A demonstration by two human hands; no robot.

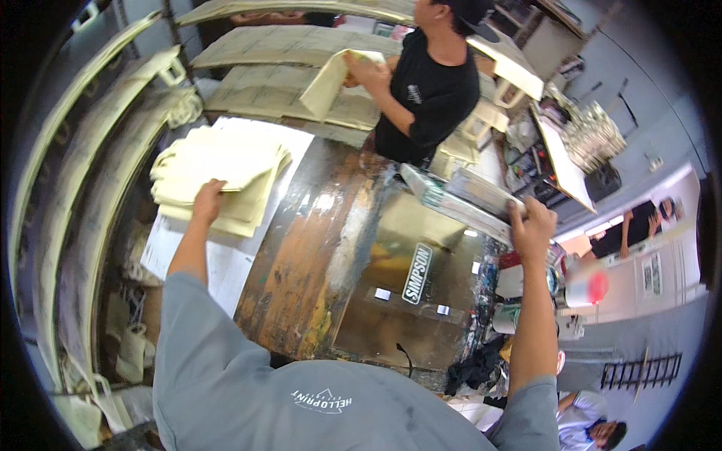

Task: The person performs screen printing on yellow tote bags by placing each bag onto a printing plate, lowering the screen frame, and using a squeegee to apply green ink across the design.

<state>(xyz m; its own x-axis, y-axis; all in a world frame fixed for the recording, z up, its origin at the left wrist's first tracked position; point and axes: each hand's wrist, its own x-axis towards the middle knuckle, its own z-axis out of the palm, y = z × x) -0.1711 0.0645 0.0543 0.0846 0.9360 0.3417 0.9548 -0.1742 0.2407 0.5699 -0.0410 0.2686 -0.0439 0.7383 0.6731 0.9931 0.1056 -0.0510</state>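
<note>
My left hand (209, 198) is closed on the near edge of a stack of cream cloth tote bags (218, 161), at the left of the table. The bags lie on a white sheet (201, 261); which layers my fingers hold cannot be made out. On the right, my right hand (532, 227) grips the end of a screen-printing frame (459, 204), which is raised and seen nearly edge-on. Below the frame is a shiny dark print board (398, 331) with a black-and-white label (418, 273) and small white squares.
Across the table (293, 255), a co-worker (432, 90) in black holds a cream bag (331, 86). Drying racks (278, 46) line the back and left. Containers (505, 319) and dark rags (481, 364) crowd the table's right side. Other people are at the far right and lower right.
</note>
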